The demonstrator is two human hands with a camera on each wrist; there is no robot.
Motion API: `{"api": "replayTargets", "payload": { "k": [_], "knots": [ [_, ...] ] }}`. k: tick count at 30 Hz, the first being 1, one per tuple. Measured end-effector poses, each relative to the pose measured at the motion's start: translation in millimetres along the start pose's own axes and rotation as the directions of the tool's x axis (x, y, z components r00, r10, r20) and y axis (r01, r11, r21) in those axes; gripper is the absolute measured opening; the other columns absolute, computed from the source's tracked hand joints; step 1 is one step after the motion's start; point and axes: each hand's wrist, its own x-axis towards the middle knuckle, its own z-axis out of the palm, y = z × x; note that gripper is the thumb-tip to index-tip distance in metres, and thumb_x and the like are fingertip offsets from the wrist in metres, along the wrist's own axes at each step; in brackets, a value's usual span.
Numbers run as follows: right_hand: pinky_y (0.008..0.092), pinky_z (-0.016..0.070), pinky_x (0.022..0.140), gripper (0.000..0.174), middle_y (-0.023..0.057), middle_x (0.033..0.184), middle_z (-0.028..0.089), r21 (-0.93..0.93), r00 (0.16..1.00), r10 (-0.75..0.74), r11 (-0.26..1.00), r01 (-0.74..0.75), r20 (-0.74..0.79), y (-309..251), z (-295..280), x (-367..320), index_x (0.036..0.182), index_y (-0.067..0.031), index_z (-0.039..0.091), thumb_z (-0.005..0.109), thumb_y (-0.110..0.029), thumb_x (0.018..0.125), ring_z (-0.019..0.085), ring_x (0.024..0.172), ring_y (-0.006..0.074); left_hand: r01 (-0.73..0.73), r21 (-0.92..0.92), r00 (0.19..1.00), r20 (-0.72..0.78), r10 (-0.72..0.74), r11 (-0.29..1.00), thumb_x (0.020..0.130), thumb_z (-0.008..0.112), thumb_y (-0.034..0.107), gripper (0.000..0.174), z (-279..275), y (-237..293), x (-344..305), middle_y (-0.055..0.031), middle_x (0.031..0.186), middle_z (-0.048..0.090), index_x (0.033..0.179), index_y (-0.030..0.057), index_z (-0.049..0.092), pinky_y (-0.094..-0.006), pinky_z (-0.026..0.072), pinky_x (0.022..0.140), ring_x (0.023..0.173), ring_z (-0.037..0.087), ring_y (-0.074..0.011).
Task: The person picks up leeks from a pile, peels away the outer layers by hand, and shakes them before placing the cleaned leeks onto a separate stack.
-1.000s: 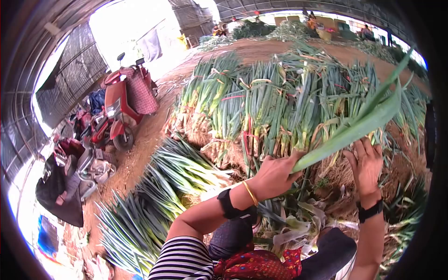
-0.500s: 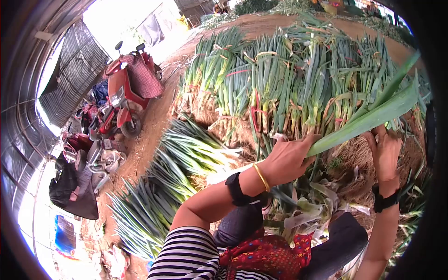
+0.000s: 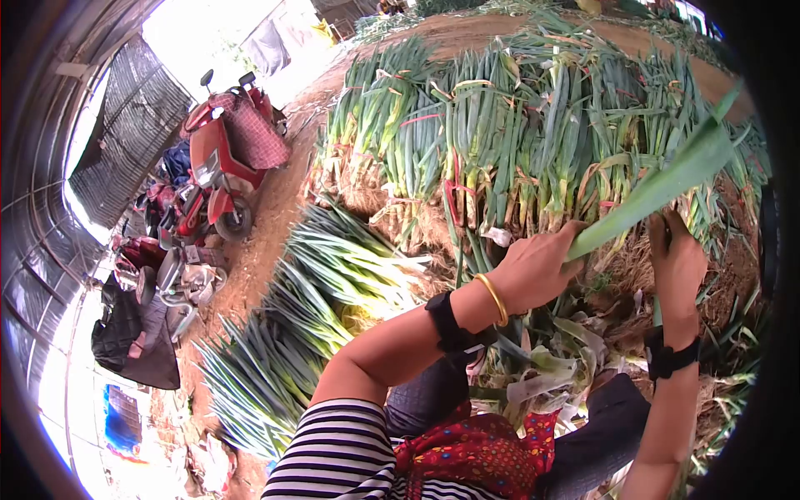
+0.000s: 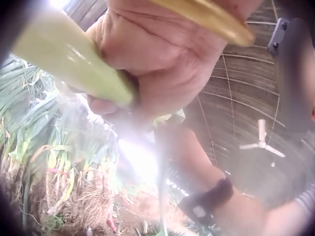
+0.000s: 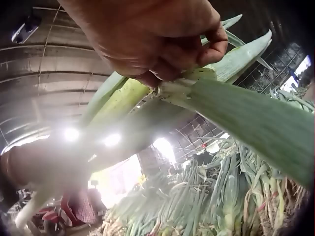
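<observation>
My left hand (image 3: 533,271), with a gold bangle at its wrist, grips a leek (image 3: 650,196) whose broad green leaves slant up to the right. In the right wrist view the leek's white end (image 5: 30,211) sticks out beyond the left hand. My right hand (image 3: 679,262) is beside the leaves with its fingers curled. Seen from the right wrist, its fingers (image 5: 170,66) pinch a leaf (image 5: 256,120) where it joins the stalk. From the left wrist, the pale green stalk (image 4: 74,59) runs through the left hand; part of it is hidden by the palm.
Tied leek bundles (image 3: 500,142) stand in rows ahead, roots toward me. Loose leeks (image 3: 275,358) lie at the left. Peeled leaf scraps (image 3: 558,362) lie below the hands. A red scooter (image 3: 221,167) is parked farther left on the dirt floor.
The right hand's fingers have gone from extended behind the leaves to curled at them. The left hand has shifted right in view with the leek, and the head view has tilted down.
</observation>
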Motion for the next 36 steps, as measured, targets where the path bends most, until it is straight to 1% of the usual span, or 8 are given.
{"api": "replayTargets", "payload": {
  "k": [7,9,15,17,21,25,28,36],
  "knots": [
    [0.0399,0.0427,0.051,0.020,0.0184,0.065,0.057,0.281,0.996,-0.083,0.957,0.069,0.039,-42,1,-16,0.083,-0.0036,0.061,0.055,-0.023,0.086,0.057,0.058,0.0348,-0.258,-0.461,0.960,-0.222,0.172,0.849,0.082,0.059,0.021,0.036,14,-23,39,-0.0174,0.079,0.059,0.107,-0.0019,0.047,-0.0398,0.0467,0.064,0.071,0.059,-0.0267],
    [0.0378,0.0435,0.046,0.022,0.0171,0.065,0.058,0.343,0.979,-0.206,0.919,0.193,0.001,-53,7,-32,0.086,-0.0050,0.059,0.058,-0.027,0.085,0.058,0.057,0.0332,0.006,-0.555,0.997,-0.061,-0.049,0.832,0.082,0.059,0.019,0.027,-25,6,41,-0.0079,0.077,0.058,0.100,-0.0003,0.051,-0.0308,0.0456,0.057,0.064,0.054,-0.0152],
    [0.0335,0.0481,0.058,0.044,0.0161,0.085,0.064,-0.125,0.851,0.055,0.992,0.012,0.522,-23,26,-53,0.117,-0.0102,0.052,0.061,-0.034,0.082,0.062,0.067,0.0268,0.040,-0.936,0.984,-0.025,-0.178,0.350,0.087,0.057,0.022,0.022,-107,-21,58,0.0001,0.072,0.045,0.100,0.0048,0.049,-0.0248,0.0427,0.058,0.060,0.045,-0.0093],
    [0.0351,0.0479,0.077,0.045,0.0159,0.112,0.057,0.374,0.868,-0.185,0.927,-0.001,0.461,-28,23,-73,0.117,-0.0079,0.053,0.063,-0.027,0.077,0.059,0.095,0.0280,0.017,-0.989,0.982,-0.011,-0.190,0.147,0.089,0.056,0.024,0.015,-124,-7,45,0.0016,0.061,0.054,0.095,0.0134,0.047,-0.0240,0.0458,0.048,0.050,0.053,-0.0118],
    [0.0288,0.0390,0.093,0.050,0.0130,0.128,0.048,0.776,0.539,-0.559,0.421,-0.469,0.630,-73,21,-91,0.125,-0.0026,0.047,0.058,-0.032,0.086,0.053,0.103,0.0173,-0.112,-0.966,0.984,-0.074,-0.163,-0.234,0.089,0.055,0.023,0.015,-143,-30,34,-0.0055,0.063,0.051,0.087,0.0077,0.053,-0.0315,0.0423,0.058,0.055,0.047,-0.0180],
    [0.0261,0.0376,0.093,0.045,0.0102,0.121,0.053,0.563,0.366,-0.764,-0.005,-0.827,0.531,-82,41,-121,0.124,0.0007,0.046,0.050,-0.030,0.092,0.051,0.102,0.0132,-0.147,-0.941,0.989,-0.132,-0.069,-0.303,0.091,0.049,0.020,0.019,-171,-82,14,-0.0029,0.069,0.041,0.092,0.0014,0.045,-0.0322,0.0328,0.072,0.061,0.042,-0.0149],
    [0.0220,0.0382,0.087,0.036,0.0020,0.098,0.061,0.526,0.557,-0.407,-0.198,-0.827,0.724,-77,33,-145,0.113,0.0034,0.054,0.044,-0.027,0.095,0.053,0.093,0.0086,-0.244,-0.929,0.959,-0.189,-0.210,-0.277,0.094,0.042,0.024,0.023,-177,-115,-13,-0.0029,0.066,0.040,0.089,0.0016,0.043,-0.0322,0.0338,0.071,0.058,0.042,-0.0149],
    [0.0196,0.0460,0.074,0.028,0.0017,0.094,0.062,0.526,0.431,-0.501,0.058,-0.848,0.750,-100,18,-115,0.111,0.0037,0.054,0.052,-0.017,0.091,0.057,0.081,0.0055,-0.403,-0.879,0.819,-0.223,-0.528,-0.255,0.093,0.043,0.034,0.034,-156,-170,-82,-0.0017,0.062,0.039,0.073,0.0076,0.040,-0.0322,0.0372,0.066,0.056,0.043,-0.0146]
  ]
}}
